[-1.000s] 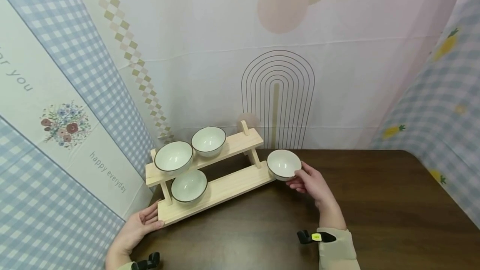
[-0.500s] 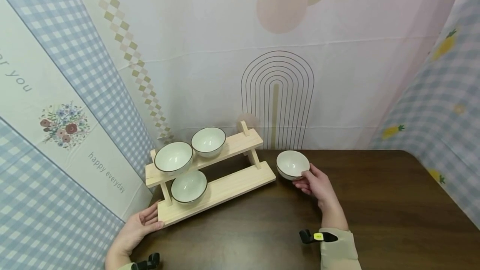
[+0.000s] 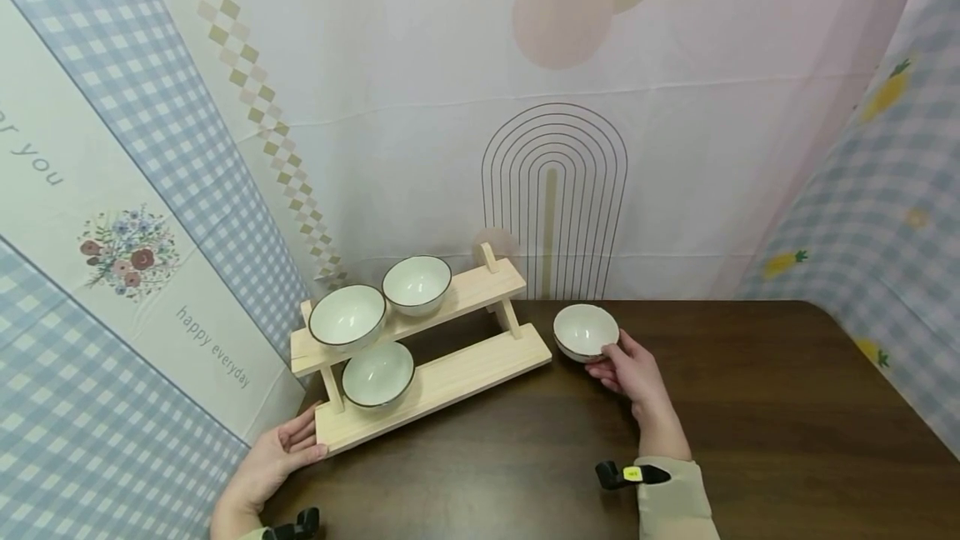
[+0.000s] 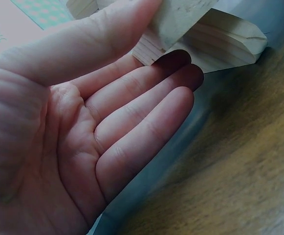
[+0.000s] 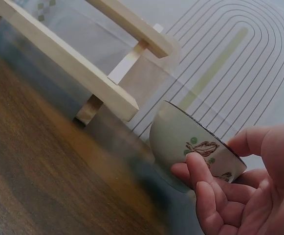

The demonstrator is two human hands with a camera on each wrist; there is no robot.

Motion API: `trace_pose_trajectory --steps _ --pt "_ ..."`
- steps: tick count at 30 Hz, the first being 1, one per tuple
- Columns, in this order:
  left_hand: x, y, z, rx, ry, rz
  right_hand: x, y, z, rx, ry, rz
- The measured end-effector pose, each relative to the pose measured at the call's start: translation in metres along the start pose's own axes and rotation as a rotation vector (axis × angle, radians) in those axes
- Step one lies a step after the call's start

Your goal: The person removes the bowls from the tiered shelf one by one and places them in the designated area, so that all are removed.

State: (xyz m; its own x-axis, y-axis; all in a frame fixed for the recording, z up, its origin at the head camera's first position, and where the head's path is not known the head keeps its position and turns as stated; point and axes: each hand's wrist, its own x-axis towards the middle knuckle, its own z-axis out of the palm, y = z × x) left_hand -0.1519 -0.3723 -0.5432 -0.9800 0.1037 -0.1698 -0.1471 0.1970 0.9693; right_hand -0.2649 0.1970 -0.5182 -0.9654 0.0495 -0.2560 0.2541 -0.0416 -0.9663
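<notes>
A two-tier wooden shelf rack [image 3: 480, 365] stands on the table. Its upper tier carries two white bowls with dark rims, the left bowl [image 3: 348, 315] and the right bowl [image 3: 417, 282]. A third bowl [image 3: 378, 373] sits at the left of the lower tier. At that tier's left end, my left hand [image 3: 272, 458] grips the board between thumb and fingers. Off the rack's right end, my right hand [image 3: 633, 369] holds another bowl [image 3: 586, 332], thumb at the rim and fingers beneath. In the right wrist view this bowl [image 5: 181, 139] shows a painted leaf pattern and is apart from the rack.
The dark brown wooden table [image 3: 780, 423] reaches to the right and front. A white patterned cloth [image 3: 420, 173] hangs behind it. On the left is a blue checked cloth [image 3: 172, 115], on the right a checked cloth with pineapples [image 3: 862, 273].
My right hand has moved the bowl a little to the right, away from the lower tier's right end, and has since stayed nearly still. The left hand and the rack have not moved.
</notes>
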Motion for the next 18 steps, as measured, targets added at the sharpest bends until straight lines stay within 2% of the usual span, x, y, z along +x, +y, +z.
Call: trace_pose_trajectory --steps 10,18 --pt "-0.0006 0.0012 0.0004 -0.009 -0.012 0.005 0.001 0.0032 0.001 0.007 0.034 0.01" --pt "-0.0022 0.0025 0.0014 0.015 0.006 0.009 0.0026 0.0039 0.0018 0.016 0.054 0.022"
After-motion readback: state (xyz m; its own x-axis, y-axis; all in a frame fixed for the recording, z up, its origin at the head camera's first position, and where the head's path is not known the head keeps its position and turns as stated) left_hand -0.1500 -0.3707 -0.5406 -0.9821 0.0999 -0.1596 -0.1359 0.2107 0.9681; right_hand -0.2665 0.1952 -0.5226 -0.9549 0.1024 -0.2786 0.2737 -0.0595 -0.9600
